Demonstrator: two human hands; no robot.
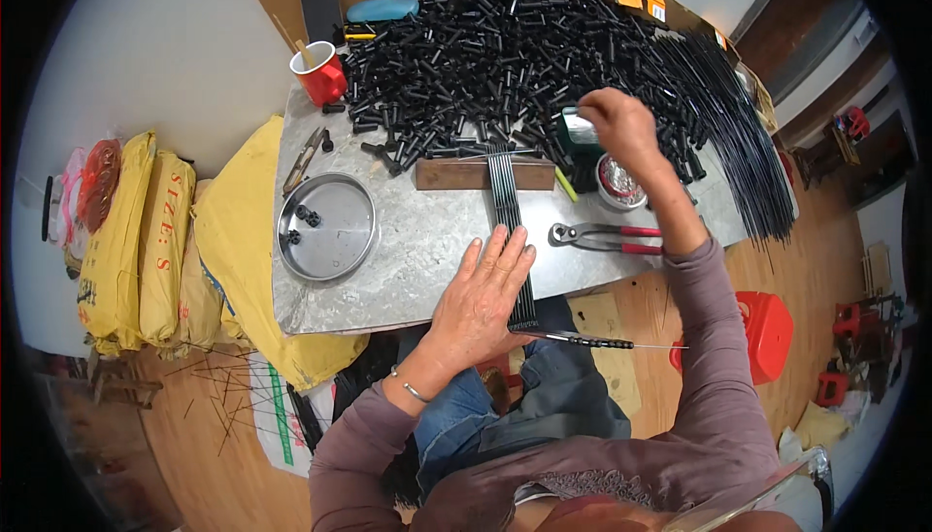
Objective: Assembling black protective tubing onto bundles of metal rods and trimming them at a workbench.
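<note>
My left hand [481, 294] lies flat with fingers stretched out over a row of thin dark rods [503, 187]. The rods run side by side from a brown wooden block [451, 177] to the table's near edge. There a thin wire strung with small black pieces [582, 340] sticks out to the right. My right hand [621, 124] is raised beside a dark green container with a shiny top [580, 131]. Its fingers are pinched together; anything between them is too small to make out. Just below it stands a round tub with silvery contents [621, 182].
Pincers with red handles [621, 237] lie at right. A big heap of black bolt-like parts [485, 56] covers the back, beside a bundle of long black rods [738, 134]. At left are a round metal tray [327, 270] holding several black pieces and a red mug [325, 83].
</note>
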